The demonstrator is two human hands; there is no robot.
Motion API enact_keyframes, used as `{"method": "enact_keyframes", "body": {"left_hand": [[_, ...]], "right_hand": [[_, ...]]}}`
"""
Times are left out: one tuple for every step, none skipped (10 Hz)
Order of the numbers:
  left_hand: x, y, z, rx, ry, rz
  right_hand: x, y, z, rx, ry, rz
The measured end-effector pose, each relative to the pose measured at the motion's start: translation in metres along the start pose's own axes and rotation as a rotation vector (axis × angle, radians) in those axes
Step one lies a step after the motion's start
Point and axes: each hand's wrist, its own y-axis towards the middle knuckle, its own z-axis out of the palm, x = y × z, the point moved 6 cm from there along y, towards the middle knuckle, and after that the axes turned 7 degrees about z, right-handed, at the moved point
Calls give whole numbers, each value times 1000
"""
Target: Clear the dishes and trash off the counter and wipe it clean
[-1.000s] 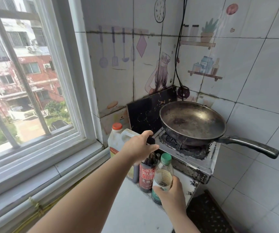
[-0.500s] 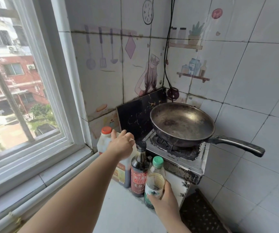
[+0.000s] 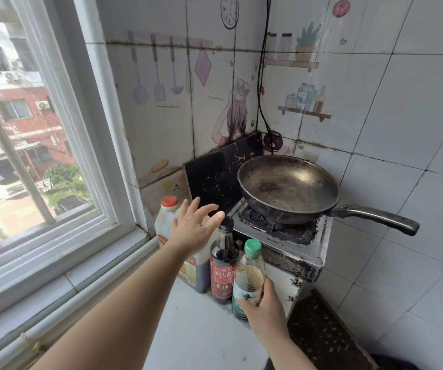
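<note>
At frame centre our open left hand (image 3: 192, 228) hovers above the upright dark bottle (image 3: 223, 265), while our right hand (image 3: 264, 307) grips the green-capped bottle (image 3: 248, 279) just right of it.

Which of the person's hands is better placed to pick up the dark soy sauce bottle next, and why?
Probably the left hand: it is open and empty, its fingers close above the dark soy sauce bottle. The right hand is already wrapped around the green-capped bottle.
</note>
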Motion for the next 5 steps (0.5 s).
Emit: {"method": "enact_keyframes", "body": {"left_hand": [[-13, -3, 9, 6, 44, 88], [-19, -3, 13, 8, 91, 85], [-21, -3, 12, 47, 88, 43], [-25, -7, 11, 53, 107, 19], [-27, -15, 11, 16, 99, -9]], "right_hand": [[1, -1, 1, -9, -16, 2], [-1, 0, 2, -19, -12, -10], [0, 1, 2, 0, -28, -6], [-3, 1, 4, 42, -23, 11], [-6, -3, 4, 53, 22, 32]]}}
